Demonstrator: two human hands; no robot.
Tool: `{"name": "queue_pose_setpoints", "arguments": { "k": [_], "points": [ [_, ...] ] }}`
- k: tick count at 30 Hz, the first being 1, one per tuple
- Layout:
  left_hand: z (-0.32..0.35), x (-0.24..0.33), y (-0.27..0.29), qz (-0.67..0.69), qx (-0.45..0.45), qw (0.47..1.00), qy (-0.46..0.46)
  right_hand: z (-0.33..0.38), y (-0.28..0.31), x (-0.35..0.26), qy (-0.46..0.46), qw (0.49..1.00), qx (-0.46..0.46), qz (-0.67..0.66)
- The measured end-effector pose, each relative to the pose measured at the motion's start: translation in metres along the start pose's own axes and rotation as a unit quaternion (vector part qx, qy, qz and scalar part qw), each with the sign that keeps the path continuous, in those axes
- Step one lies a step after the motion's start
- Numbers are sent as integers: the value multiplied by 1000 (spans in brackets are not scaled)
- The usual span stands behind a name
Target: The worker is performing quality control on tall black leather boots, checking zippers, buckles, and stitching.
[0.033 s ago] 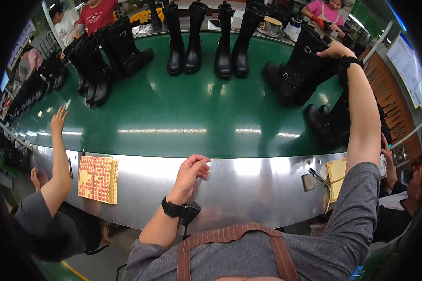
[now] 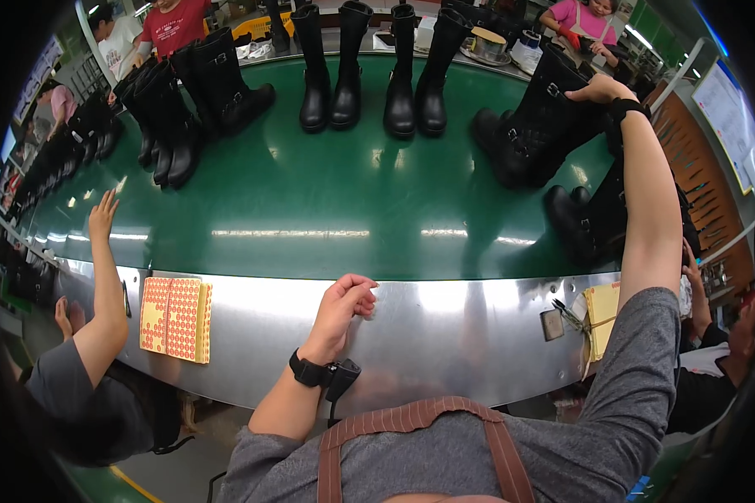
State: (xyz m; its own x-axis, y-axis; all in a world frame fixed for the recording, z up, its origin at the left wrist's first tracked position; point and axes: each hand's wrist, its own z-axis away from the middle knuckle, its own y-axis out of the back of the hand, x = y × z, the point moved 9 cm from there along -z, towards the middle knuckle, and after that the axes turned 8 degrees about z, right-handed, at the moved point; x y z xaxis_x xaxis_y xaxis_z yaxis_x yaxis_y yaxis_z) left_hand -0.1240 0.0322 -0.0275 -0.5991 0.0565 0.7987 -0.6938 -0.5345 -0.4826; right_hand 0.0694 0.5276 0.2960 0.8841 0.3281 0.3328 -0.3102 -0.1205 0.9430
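Observation:
At the right, my right hand (image 2: 602, 89) grips the upper shaft of a tall black boot (image 2: 541, 117). The boot has buckled straps and a quilted panel, and its toe points left over the green belt. It overlaps another dark boot behind it, partly hidden by my hand. My left hand (image 2: 345, 307) is over the near metal edge, its fingers curled in with the thumb against them. Whatever it may hold is too small to make out. More black boots (image 2: 583, 225) stand beneath my right forearm.
Two pairs of boots (image 2: 346, 92) stand at the belt's far side, with others (image 2: 172, 126) farther left. On the metal ledge (image 2: 445, 360) lie a sticker pad (image 2: 174, 318), another pad (image 2: 601, 314) and a small dark block (image 2: 552, 325). A co-worker's arm (image 2: 107, 285) reaches in at left.

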Motion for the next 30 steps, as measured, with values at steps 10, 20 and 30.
{"name": "queue_pose_setpoints", "arguments": {
  "k": [10, 20, 30],
  "points": [
    [-11, -11, -1, -6, -31, 999, -34, 46, 37, -72, 271, 896, 350, -38],
    [-22, -17, 14, 8, -4, 998, -59, 52, 114, -180, 349, 800, 379, -307],
    [-22, -14, 13, -4, -8, 998, -55, 233, 226, -370, 430, 792, 244, -359]
  ]
}}
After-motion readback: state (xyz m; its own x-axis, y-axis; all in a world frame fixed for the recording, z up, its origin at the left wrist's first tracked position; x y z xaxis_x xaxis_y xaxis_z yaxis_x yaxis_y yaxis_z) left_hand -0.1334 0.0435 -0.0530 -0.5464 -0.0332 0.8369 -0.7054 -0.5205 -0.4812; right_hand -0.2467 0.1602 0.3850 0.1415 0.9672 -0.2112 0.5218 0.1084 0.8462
